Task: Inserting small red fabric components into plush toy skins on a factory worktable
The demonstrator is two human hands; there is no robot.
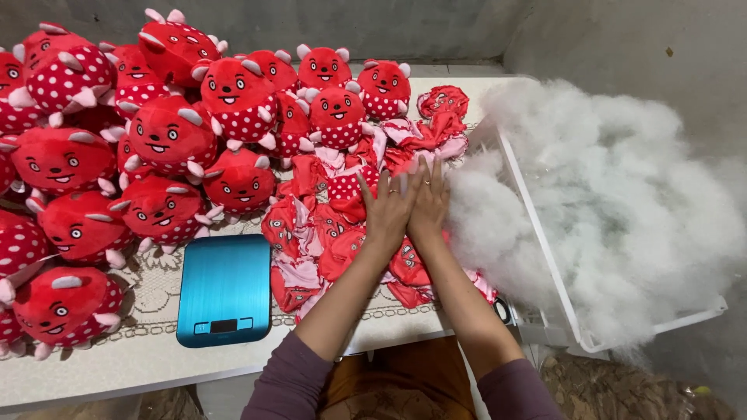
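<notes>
Near the table's right edge, a pile of unstuffed red skins [342,233] is pressed flat by left hand [387,208] & right hand [429,202], fingers spread wide, nothing gripped. White stuffing [607,202] is kept alongside in a bin [545,264]; stuffed toys [156,140] are heaped at the far-left corner, blue scale [224,289] by the near edge.

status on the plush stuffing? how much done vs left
Done: a big pile of stuffed red polka-dot plush toys fills the table's left side. In hand: the left hand and right hand are pressed together over the heap of flat, unstuffed red fabric skins, beside white fibre stuffing in a white bin. Left: that heap of skins. The blue kitchen scale sits bare.
</notes>
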